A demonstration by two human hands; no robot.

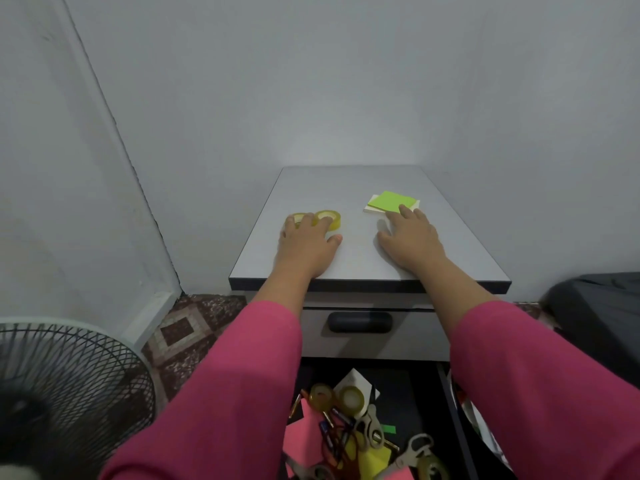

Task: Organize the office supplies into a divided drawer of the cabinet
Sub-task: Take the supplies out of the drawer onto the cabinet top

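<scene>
On top of the cabinet (363, 258), the left hand (306, 242) lies over two yellowish tape rolls (329, 219), fingers curling onto them, the grip seemingly closing on both. The right hand (410, 233) lies flat, fingertips touching the green sticky notes (391, 201), holding nothing. Below, the open drawer (446, 403) is a jumble of tape, scissors (372, 424) and paper. Better to gather both rolls securely, then pinch the whole pad by its edges. No brand or writing is readable
</scene>
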